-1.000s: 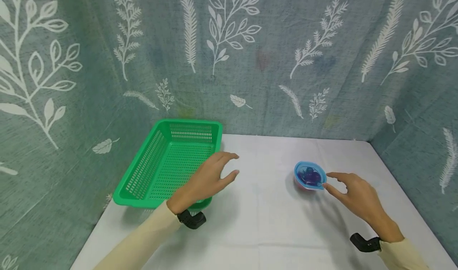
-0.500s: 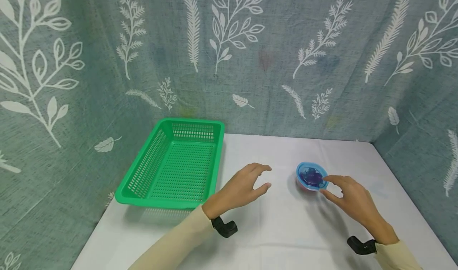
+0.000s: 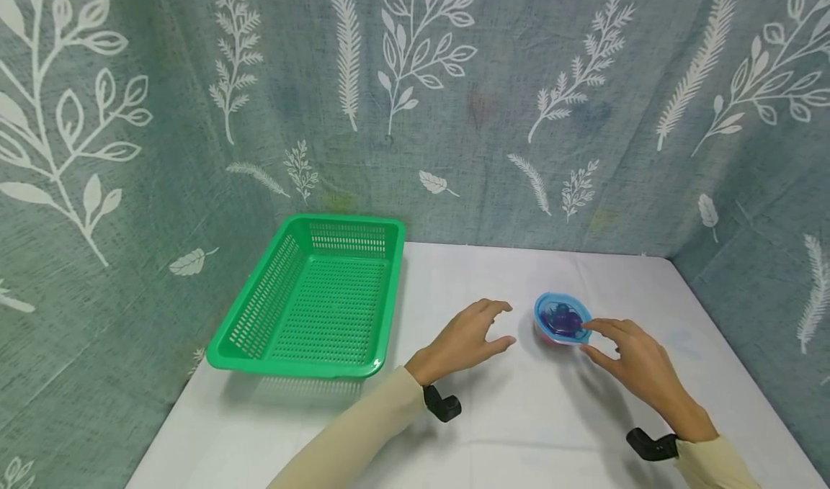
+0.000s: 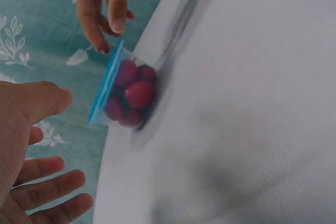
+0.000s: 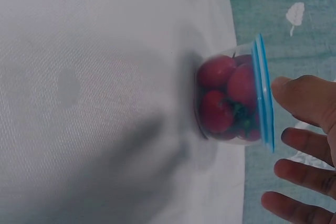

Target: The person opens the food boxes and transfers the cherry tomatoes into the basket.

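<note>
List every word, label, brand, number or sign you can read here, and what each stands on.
None: no readable text in any view.
Cup and its blue lid: no lettering can be made out.
Green basket: none visible.
Grey-green cloth: white leaf patterns only.
Black wrist device on the left arm: too small to tell whether it is marked.

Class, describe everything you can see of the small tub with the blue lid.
The tub looks like clear plastic; its blue lid is on and has a see-through centre. Inside are several round red fruits with some green among them, perhaps tomatoes. It stands upright on the white tabletop, to the right of the green basket. The right hand is at the lid's edge; contact is unclear. The left hand is apart from it.
</note>
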Demonstrator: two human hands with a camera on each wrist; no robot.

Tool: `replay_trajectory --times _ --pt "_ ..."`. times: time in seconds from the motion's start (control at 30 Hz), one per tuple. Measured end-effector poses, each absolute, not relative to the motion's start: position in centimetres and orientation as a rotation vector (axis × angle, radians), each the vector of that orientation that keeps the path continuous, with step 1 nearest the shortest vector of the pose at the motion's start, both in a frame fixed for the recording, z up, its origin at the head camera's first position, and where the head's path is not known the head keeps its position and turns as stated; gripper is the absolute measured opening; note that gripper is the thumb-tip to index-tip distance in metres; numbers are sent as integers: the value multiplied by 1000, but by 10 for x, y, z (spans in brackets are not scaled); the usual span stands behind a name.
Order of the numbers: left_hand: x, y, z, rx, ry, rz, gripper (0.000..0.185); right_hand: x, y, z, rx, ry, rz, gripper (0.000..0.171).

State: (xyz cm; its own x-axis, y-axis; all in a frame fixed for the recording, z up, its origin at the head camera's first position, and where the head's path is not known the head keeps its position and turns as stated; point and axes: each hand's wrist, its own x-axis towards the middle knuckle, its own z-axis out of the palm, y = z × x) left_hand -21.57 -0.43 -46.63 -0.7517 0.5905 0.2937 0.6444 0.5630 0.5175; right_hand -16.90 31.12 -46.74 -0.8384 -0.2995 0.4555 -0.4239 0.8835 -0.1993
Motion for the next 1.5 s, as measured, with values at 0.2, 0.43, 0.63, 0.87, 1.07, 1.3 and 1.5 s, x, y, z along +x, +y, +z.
replay_trajectory --times 0.2,0.43,0.63,0.87,1.07,1.3,1.5 --pt "-225 15 -476 -1023 -2746 -1049 66 -173 313 -475 575 -2579 374 44" --pt "-235 37 -483 -977 -2765 -1101 89 -178 314 -477 613 -2561 363 42" --pt "-242 54 -489 -1003 -2788 -1182 103 -177 313 -475 671 -2556 357 36" --pt "-250 67 -498 -1035 -2789 -1194 110 -181 314 -478 785 -2524 309 35" --pt "-255 75 -505 -1027 -2782 -1267 113 -184 316 -476 874 -2505 265 40" --pt "-260 82 -516 -1033 -2803 -1348 117 -186 317 -477 885 -2514 221 38" --pt "-265 87 -523 -990 -2824 -1412 119 -190 322 -479 972 -2435 205 49"
